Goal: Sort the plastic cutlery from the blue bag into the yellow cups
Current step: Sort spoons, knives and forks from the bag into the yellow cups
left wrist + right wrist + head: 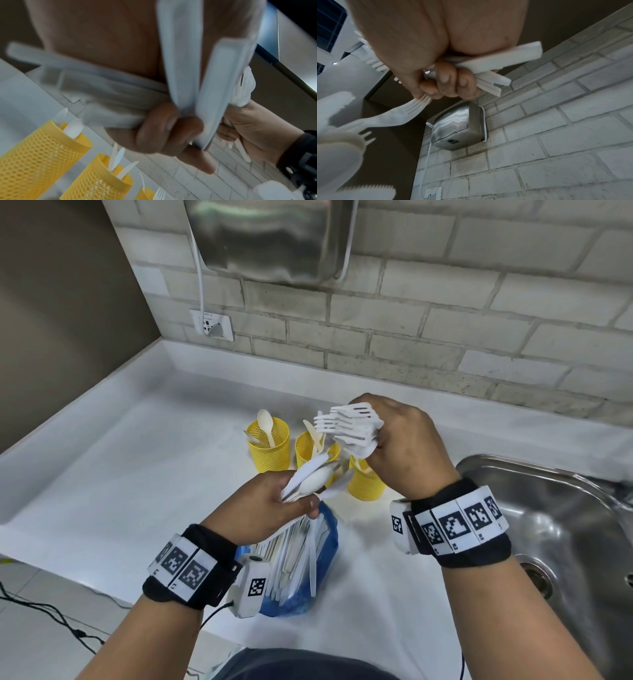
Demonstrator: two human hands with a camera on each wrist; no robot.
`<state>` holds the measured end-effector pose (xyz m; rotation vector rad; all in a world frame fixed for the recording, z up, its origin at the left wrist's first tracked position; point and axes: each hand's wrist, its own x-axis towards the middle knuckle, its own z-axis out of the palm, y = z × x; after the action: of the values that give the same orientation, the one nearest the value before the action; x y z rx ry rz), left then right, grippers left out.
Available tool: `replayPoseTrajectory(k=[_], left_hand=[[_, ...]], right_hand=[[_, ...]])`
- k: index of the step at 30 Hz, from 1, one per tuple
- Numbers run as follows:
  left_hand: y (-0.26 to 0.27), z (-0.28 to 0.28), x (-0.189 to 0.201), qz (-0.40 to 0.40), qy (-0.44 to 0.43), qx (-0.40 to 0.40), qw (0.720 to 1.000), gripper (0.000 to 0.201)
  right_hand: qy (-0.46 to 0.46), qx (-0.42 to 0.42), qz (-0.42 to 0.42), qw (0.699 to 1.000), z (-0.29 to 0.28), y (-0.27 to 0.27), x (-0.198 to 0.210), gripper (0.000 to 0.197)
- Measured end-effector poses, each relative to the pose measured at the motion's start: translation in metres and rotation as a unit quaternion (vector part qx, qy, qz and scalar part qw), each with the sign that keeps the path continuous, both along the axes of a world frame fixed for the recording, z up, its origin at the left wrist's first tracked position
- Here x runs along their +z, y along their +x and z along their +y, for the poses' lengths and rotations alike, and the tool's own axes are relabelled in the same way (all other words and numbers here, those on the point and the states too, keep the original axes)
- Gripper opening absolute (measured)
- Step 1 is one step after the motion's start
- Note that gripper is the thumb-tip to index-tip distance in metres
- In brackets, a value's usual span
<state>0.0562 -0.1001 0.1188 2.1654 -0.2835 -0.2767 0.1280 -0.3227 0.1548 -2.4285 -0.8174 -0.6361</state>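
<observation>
Three yellow mesh cups stand on the white counter: the left cup [269, 445] holds spoons, the middle cup [313, 448] holds knives, the right cup [364, 481] is partly hidden behind my right hand. My right hand [394, 440] grips a bunch of white plastic forks [349, 424] above the right cup; in the right wrist view the fingers [447, 81] curl round the fork handles [489, 65]. My left hand [274, 505] grips a mixed bundle of white spoons and knives [315, 479] over the blue bag [308, 573], which holds more cutlery.
A steel sink [561, 525] lies at the right. A brick wall [411, 320] with a metal hand dryer [270, 237] and a socket [212, 325] backs the counter [137, 457]. Cables run over the floor at the lower left.
</observation>
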Motion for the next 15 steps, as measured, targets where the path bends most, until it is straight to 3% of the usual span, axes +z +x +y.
replayPoseTrajectory(k=[3,5,9,11,15], left_hand=[[0.0,-0.001,0.001,0.002,-0.003,0.001,1.0,0.017],[0.0,-0.002,0.002,0.006,-0.013,-0.007,1.0,0.018],[-0.001,-0.004,0.006,0.017,-0.056,-0.017,0.998,0.019],[-0.002,-0.006,0.008,0.017,-0.07,-0.023,0.997,0.019],[-0.001,-0.008,0.007,0.026,-0.074,-0.044,0.996,0.017]], right_hand=[[0.09,0.023,0.017,0.996,-0.004,0.001,0.004,0.007],[0.223,0.023,0.082,0.971,-0.002,-0.006,0.007,0.024],[0.467,0.03,0.265,0.843,0.005,-0.02,0.011,0.021],[0.484,0.043,0.337,0.806,0.005,-0.02,0.006,0.02],[0.444,0.081,0.417,0.789,0.006,-0.019,-0.001,0.011]])
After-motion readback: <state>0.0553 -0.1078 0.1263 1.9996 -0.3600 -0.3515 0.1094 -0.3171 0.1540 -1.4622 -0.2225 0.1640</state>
